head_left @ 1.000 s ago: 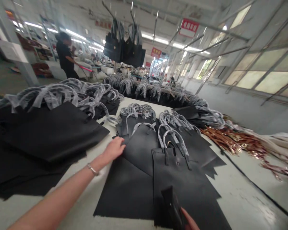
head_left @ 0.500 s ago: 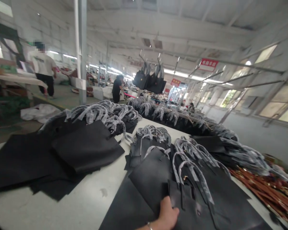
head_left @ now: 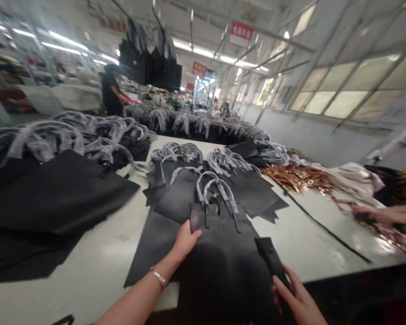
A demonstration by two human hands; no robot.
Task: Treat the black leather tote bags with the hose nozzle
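A black bag (head_left: 228, 257) with plastic-wrapped handles (head_left: 219, 185) lies in front of me, its lower part toward my body. My left hand (head_left: 186, 239) pinches the bag's upper left corner; a bracelet is on that wrist. At the right, my right hand (head_left: 292, 289) is closed around a dark strap-like piece (head_left: 269, 253) beside the bag's right edge. Whether that piece joins the bag cannot be made out. More black bags (head_left: 177, 194) lie under and behind this one.
Piles of black bags (head_left: 54, 189) cover the left of the pale table (head_left: 98, 253). Brown straps (head_left: 297, 178) lie at the right, near another person's hands (head_left: 385, 214). Black bags (head_left: 149, 63) hang overhead; a person in black (head_left: 111, 90) stands behind.
The view has swung right and down. My right hand has come into view with the dark piece, and the front bag now shows more fully, with my left hand still at its corner.
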